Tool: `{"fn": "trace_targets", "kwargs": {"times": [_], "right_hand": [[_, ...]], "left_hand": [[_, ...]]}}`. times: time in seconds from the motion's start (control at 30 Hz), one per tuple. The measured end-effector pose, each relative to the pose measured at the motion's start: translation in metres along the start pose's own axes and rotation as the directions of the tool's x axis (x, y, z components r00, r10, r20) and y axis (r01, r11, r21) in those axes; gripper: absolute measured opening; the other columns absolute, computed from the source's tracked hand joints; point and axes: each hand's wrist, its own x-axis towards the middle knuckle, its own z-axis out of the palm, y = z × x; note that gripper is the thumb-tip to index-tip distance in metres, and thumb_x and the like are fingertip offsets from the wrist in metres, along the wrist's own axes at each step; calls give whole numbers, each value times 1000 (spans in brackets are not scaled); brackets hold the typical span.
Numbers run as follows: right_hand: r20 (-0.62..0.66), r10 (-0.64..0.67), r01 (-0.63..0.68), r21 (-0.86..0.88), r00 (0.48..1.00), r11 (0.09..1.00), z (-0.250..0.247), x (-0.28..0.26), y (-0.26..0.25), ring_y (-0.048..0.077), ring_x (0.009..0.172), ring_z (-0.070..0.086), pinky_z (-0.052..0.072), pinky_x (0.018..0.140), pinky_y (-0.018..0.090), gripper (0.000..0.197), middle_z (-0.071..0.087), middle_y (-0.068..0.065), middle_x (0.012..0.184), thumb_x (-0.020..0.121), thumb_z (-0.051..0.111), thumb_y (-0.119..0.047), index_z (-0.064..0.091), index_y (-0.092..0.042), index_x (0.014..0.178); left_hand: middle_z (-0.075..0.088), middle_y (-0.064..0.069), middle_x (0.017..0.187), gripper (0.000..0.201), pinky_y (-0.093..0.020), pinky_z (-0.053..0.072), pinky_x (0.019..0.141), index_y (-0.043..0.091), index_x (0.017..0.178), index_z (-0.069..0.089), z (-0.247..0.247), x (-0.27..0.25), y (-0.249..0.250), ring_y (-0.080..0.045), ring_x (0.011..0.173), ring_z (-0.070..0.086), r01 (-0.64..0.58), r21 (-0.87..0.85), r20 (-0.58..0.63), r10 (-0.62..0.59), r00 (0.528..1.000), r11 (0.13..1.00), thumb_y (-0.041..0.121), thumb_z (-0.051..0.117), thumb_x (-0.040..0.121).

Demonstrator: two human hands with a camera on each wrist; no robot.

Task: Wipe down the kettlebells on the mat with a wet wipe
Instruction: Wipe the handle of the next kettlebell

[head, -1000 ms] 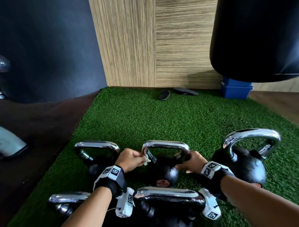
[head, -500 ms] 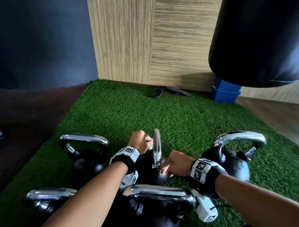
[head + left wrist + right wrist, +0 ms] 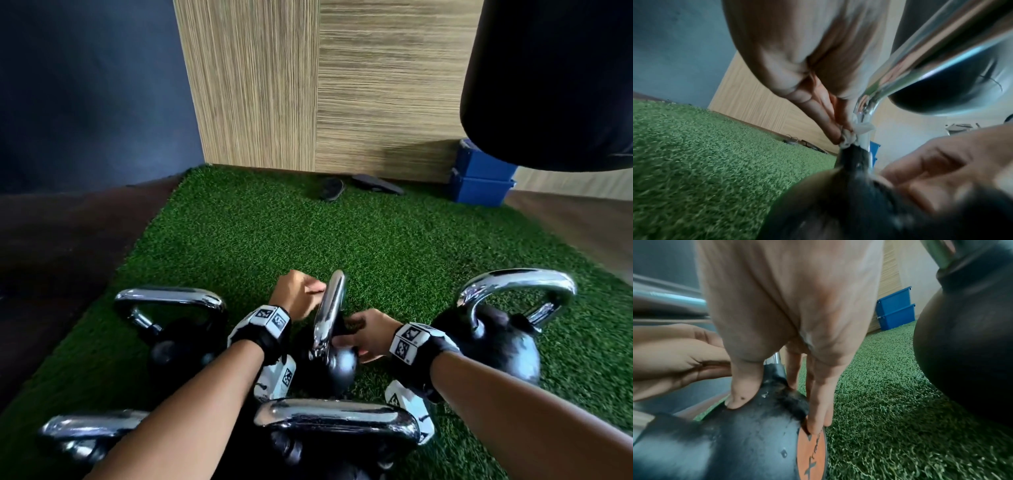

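Covering the floor, a green turf mat (image 3: pixel 394 246) runs up to a wood-grain wall (image 3: pixel 308 85); near its front edge the middle kettlebell (image 3: pixel 337 363) stands. Left hand (image 3: pixel 294 298) pinches a wet wipe (image 3: pixel 849 138) against its chrome handle (image 3: pixel 330 308); right hand (image 3: pixel 363 334) grips the black body, fingers spread.

Five kettlebells on the green turf mat (image 3: pixel 394 246), each with a black ball and a chrome handle. Middle kettlebell (image 3: pixel 337 359) turned so its handle (image 3: pixel 329 308) shows edge-on; orange round badge (image 3: pixel 810 456) on its side. Crumpled white wet wipe (image 3: pixel 849 138) pressed against the chrome where the handle meets the black ball. Left-back kettlebell (image 3: pixel 178 329) and right-back kettlebell (image 3: pixel 503 339) upright beside it, handles broadside. Two more at the near edge, near-centre kettlebell (image 3: pixel 335 421) and near-left kettlebell (image 3: pixel 82 435), partly hidden.
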Motion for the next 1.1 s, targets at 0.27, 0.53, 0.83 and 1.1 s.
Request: {"fn": "trace_targets", "kwargs": {"times": [0.27,0.53,0.83,1.1], "right_hand": [[31,31,-33,84,999,996,-1,2,3,30,91,73,59,89,47,40,75,12,104,78,81,-31,69,-13,112],[35,30,-33,103,999,994,-1,0,5,23,80,68,59,89,46,42,74,12,104,79,81,-30,67,-14,116],[24,30,-31,67,999,997,-3,1,4,33,96,73,59,88,50,39,75,12,104,77,83,-31,70,-14,110],[27,17,-17,34,1000,999,-5,2,3,22,76,67,58,86,43,38,74,16,104,78,83,-31,70,-11,108]], "left_hand": [[79,-3,92,16,-19,57,62,14,102,79,-4,6,8,-3,70,73,-3,-117,-55,-3,998,993,24,77,89],[78,-3,106,22,-25,59,86,15,104,78,-28,6,5,-17,97,75,82,-473,141,-16,990,877,5,76,85],[79,-8,86,17,-20,61,69,6,91,76,-42,-11,7,-16,77,76,225,-577,301,-51,952,785,-8,73,83],[76,-10,84,14,-25,63,69,-1,89,72,-51,-39,0,-13,73,74,202,-557,359,15,933,806,-14,68,84]]}}
